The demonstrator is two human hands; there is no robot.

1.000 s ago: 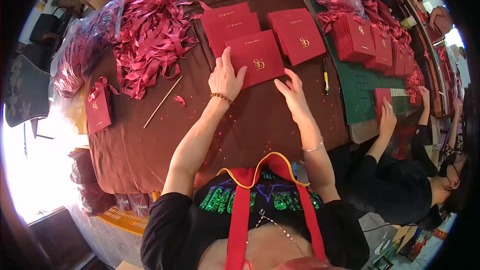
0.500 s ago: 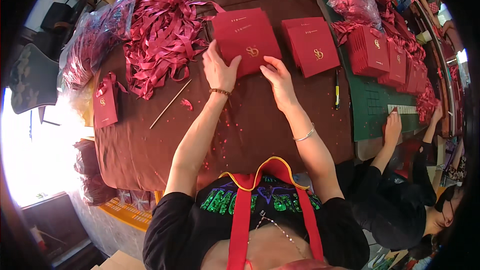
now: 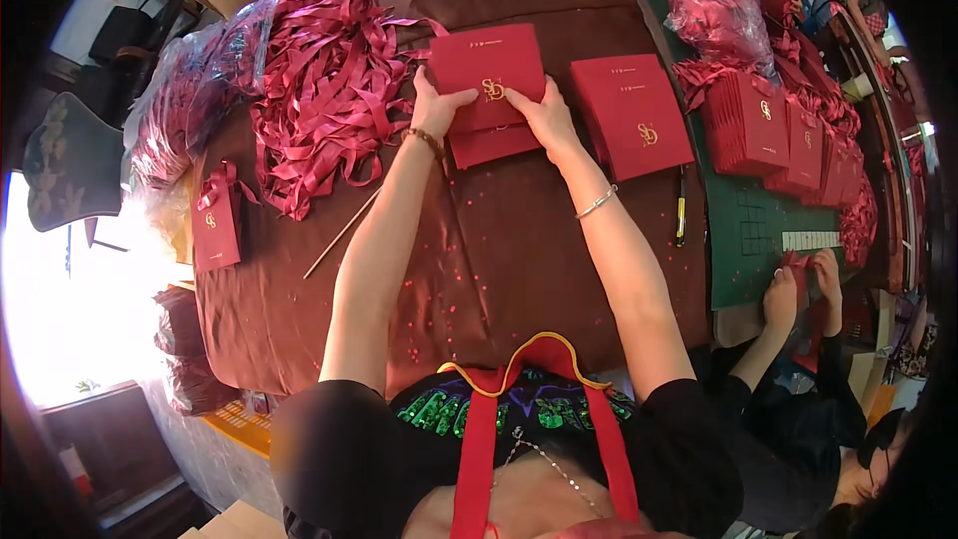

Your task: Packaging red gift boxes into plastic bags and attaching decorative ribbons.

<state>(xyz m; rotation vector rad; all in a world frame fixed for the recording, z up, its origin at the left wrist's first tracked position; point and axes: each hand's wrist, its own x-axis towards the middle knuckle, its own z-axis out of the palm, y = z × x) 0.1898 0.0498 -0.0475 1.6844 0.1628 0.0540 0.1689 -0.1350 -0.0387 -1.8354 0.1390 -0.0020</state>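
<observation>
Between my two hands is a dark red flat paper gift bag (image 3: 487, 58) with a gold emblem, lying over more red bags whose lower edges show beneath it. My left hand (image 3: 436, 110) grips its left side, thumb across the front. On the right side my right hand (image 3: 546, 118) holds it the same way, thumb near the emblem. A second stack of red bags (image 3: 639, 110) lies just right of my right hand. Left of my left hand spreads a heap of red ribbons (image 3: 324, 90).
A thin stick (image 3: 341, 233) lies partly under my left forearm. At the left is a bag with ribbon handle (image 3: 217, 230); at the right, a yellow-black marker (image 3: 681, 215). A co-worker's hands (image 3: 783, 294) work by a green cutting mat (image 3: 733, 265) beside standing bags (image 3: 743, 125).
Both hands have closed on the sides of the top bag, which now sits straighter with another bag's edge showing below. The co-worker's hands have come together. The view has shifted slightly.
</observation>
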